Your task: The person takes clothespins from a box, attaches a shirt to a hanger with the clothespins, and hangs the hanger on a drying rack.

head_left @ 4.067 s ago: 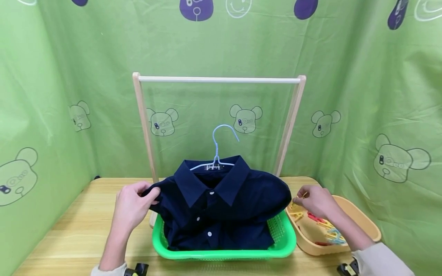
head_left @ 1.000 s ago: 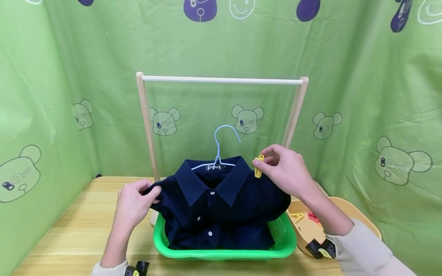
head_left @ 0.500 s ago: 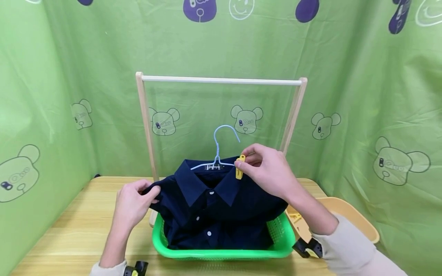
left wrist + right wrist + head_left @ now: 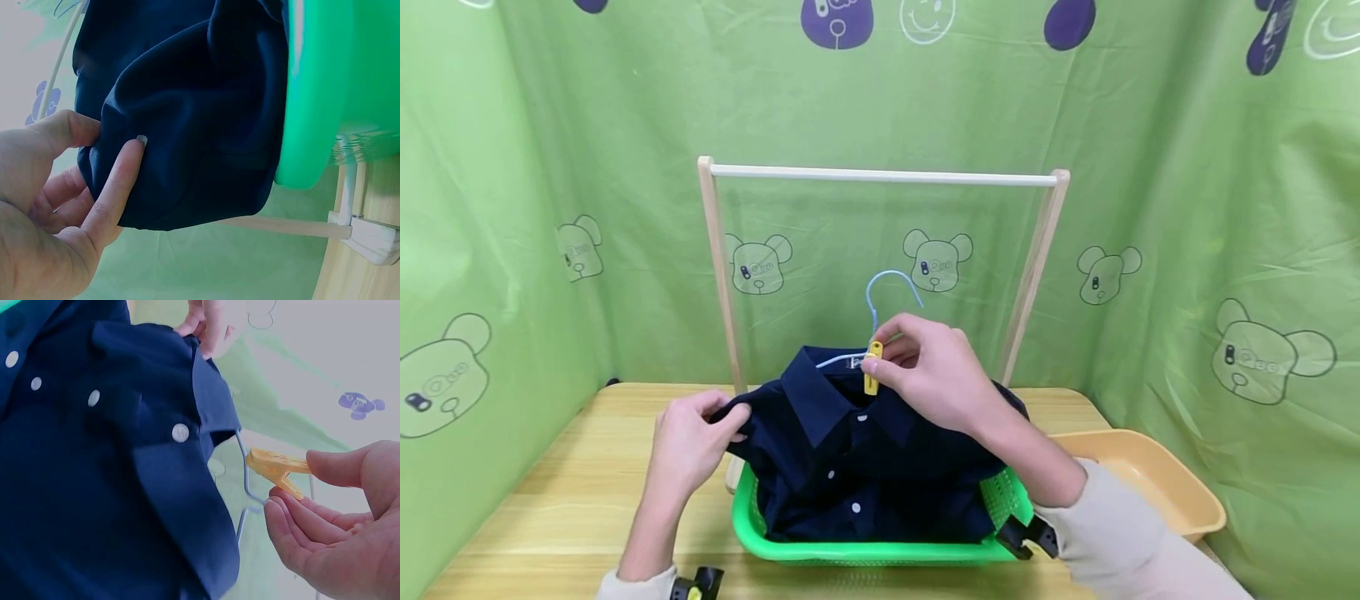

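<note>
A dark navy shirt [image 4: 842,467] with white buttons lies gathered in the green basket [image 4: 880,552], its collar upright. A pale blue wire hanger [image 4: 873,292] sits inside the collar, hook upward. My left hand [image 4: 688,450] pinches the shirt's shoulder on the left; in the left wrist view the thumb and fingers [image 4: 119,187] grip the cloth from both sides. My right hand [image 4: 936,375] pinches a yellow clothespin [image 4: 873,371] in front of the hanger's neck. In the right wrist view the clothespin [image 4: 275,465] points at the hanger wire, its tip close to it.
Behind the basket stands a wooden rack with a white bar [image 4: 880,175]. An orange tray [image 4: 1180,492] is at the right, partly hidden by my right sleeve [image 4: 1120,525]. Green patterned curtains [image 4: 880,100] enclose the wooden table [image 4: 565,492].
My right hand has brought the yellow clothespin from the tray, leftward across the shirt to the hanger's neck. My left hand keeps its hold on the shoulder.
</note>
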A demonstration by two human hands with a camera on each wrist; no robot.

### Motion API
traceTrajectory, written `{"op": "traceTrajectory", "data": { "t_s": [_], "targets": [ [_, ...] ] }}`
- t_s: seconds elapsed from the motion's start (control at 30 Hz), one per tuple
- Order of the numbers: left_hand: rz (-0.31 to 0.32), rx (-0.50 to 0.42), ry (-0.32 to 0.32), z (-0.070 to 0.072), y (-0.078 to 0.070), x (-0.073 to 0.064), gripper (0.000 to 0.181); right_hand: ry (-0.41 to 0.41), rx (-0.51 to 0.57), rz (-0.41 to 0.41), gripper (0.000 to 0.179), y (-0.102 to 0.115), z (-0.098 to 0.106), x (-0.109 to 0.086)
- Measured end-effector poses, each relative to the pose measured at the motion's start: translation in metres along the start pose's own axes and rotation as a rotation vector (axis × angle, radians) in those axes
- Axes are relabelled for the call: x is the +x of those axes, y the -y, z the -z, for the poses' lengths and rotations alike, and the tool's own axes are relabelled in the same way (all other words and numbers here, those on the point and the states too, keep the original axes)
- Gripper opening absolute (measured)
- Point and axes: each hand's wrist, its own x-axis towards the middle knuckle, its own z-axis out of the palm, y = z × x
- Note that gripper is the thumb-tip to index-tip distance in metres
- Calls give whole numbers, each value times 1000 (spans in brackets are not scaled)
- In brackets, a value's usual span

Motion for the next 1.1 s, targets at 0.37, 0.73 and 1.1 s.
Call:
{"op": "traceTrajectory", "data": {
  "t_s": [0.37, 0.73, 1.1],
  "targets": [
    [-2, -7, -12, -1, -2, 1, 13, 35, 58, 18, 21, 14, -20, 10],
    [6, -18, 0, 0, 0, -1, 14, 58, 147, -6, 22, 14, -38, 11],
    [2, -19, -2, 0, -1, 0, 15, 5, 201, 62, 23, 16, -54, 7]
  ]
}}
